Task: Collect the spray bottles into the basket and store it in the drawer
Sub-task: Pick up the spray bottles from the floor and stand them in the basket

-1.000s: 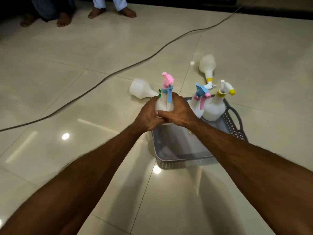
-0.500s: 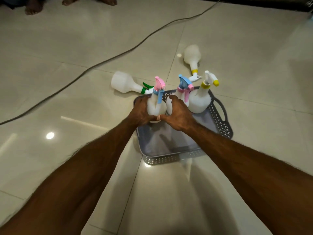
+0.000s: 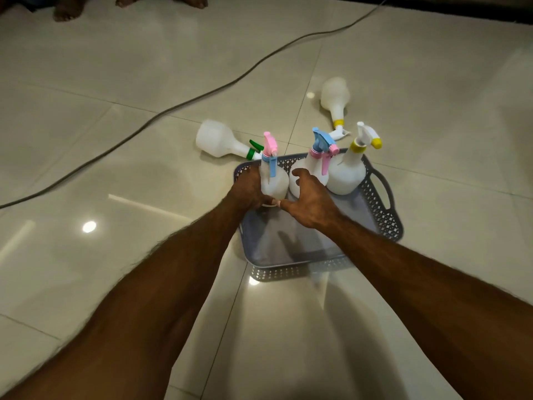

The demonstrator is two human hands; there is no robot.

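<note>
A grey perforated basket (image 3: pixel 383 209) sits on the tiled floor. Three white spray bottles stand upright along its far side: a pink-topped bottle (image 3: pixel 274 180) at the left, a blue-topped bottle (image 3: pixel 313 168) in the middle and a yellow-tipped bottle (image 3: pixel 347 171) at the right. My left hand (image 3: pixel 248 189) wraps the pink-topped bottle's left side and base. My right hand (image 3: pixel 310 200) is beside it with fingers spread, thumb tip near the bottle's base. Two more white bottles lie on the floor beyond the basket: a green-collared bottle (image 3: pixel 219 138) and a yellow-collared bottle (image 3: pixel 336 99).
A dark cable (image 3: pixel 184 103) runs diagonally across the floor from upper right to left. Bare feet of other people (image 3: pixel 67 10) show at the top left edge. Glossy tiles surround the basket on all sides. No drawer is in view.
Both hands lowered the pink-topped bottle from above the basket's left rim down into the basket. My right hand has since opened away from it.
</note>
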